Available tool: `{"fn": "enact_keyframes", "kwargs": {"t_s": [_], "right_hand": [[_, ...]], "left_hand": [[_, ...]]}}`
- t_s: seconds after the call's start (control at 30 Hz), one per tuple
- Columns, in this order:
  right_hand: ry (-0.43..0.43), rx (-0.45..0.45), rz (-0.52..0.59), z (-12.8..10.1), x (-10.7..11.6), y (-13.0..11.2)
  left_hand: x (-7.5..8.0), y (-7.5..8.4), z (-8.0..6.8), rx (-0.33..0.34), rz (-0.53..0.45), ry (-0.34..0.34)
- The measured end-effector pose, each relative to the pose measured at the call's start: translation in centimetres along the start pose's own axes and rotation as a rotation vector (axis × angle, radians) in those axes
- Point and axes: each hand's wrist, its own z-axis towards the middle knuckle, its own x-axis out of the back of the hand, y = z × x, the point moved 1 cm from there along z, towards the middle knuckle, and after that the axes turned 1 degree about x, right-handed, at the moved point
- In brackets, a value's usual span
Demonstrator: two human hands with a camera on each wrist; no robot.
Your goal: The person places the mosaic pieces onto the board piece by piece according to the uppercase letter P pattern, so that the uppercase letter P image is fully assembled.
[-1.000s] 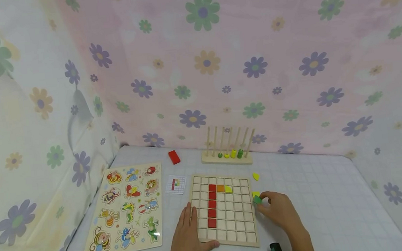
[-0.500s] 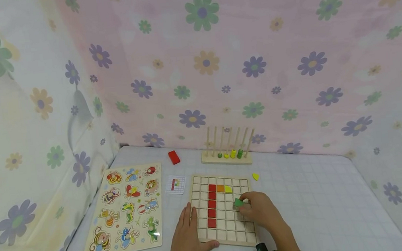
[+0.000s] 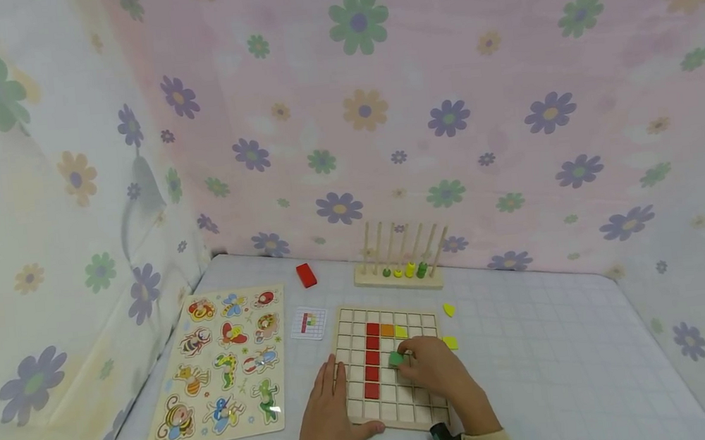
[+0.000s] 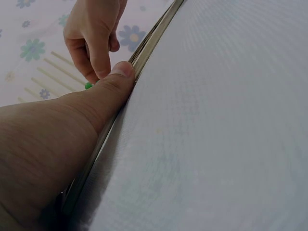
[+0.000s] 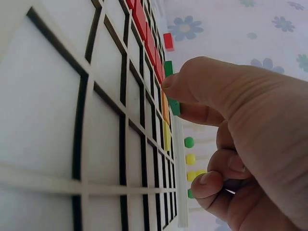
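Observation:
My right hand (image 3: 433,369) pinches a green square tile (image 3: 396,359) between thumb and fingers, low over the wooden grid board (image 3: 398,424). In the right wrist view the green tile (image 5: 174,107) shows beside the thumb tip. My left hand (image 3: 328,417) lies flat with straight fingers along the board's left edge, its thumb (image 4: 122,70) at the front edge in the left wrist view. A column of red tiles (image 3: 371,358) stands in the board's cells. An orange tile (image 3: 387,331) and a yellow tile with one rounded corner (image 3: 401,331) continue the top row to the right.
Two loose yellow pieces, one leaf-shaped (image 3: 449,309) and one flat (image 3: 450,342), lie right of the board. A pattern card (image 3: 309,323) and an insect puzzle (image 3: 217,403) are at left. Behind stand a red block (image 3: 306,275) and a peg rack (image 3: 398,281) with beads.
My right hand has carried the green tile leftward from beside the board's right edge to over its middle cells. The left hand has stayed in place.

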Motion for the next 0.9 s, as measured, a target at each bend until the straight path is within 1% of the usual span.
{"fn": "enact_keyframes", "kwargs": {"t_s": [0.13,0.37,0.73,0.9], "right_hand": [[-0.011,0.034,-0.014,0.5,-0.2,-0.3],[-0.053,0.044,-0.048,1.3,-0.5,-0.6],[-0.104,-0.009,-0.017,1.8,-0.4,-1.1],[-0.115,-0.033,-0.001,1.9,-0.6,-1.1]], "left_hand": [[0.0,0.0,0.0,0.004,-0.001,-0.003],[0.3,0.1,0.0,0.01,-0.017,-0.015],[0.0,0.0,0.0,0.004,0.001,-0.008],[0.1,0.1,0.0,0.0,-0.001,-0.002]]}}
